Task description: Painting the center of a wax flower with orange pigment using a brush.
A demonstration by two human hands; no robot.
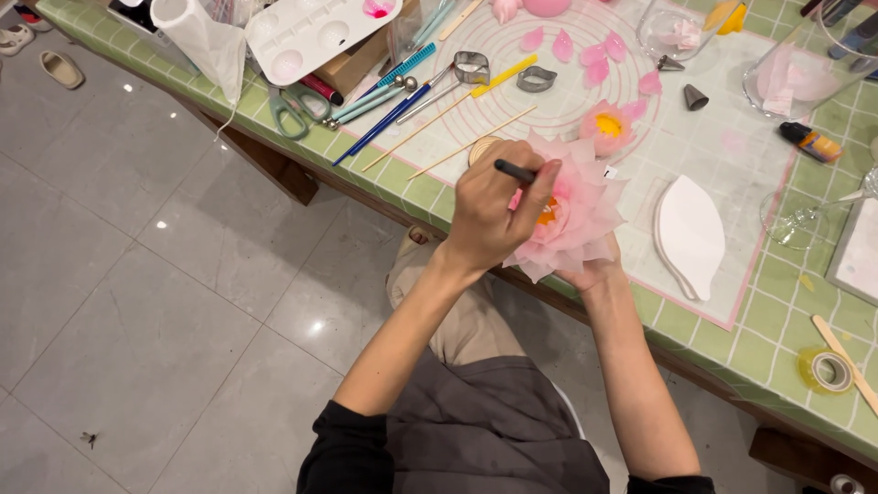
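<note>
Left fingers pinched around brush

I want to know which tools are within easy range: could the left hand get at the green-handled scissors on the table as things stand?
Probably not at once. The left hand grips a dark-handled tool at the pink flower, so it is occupied. The scissors lie uncovered near the table edge, farther left, with open space between.

The large flower sits at the near edge of the table, the right hand under it and the left hand over it with a tool. Behind it, on the mat, stands a smaller flower, with loose petals farther back. Leaf-shaped cutouts lie right of the flower, sticks and scissors left (the tape roll is far right).
</note>
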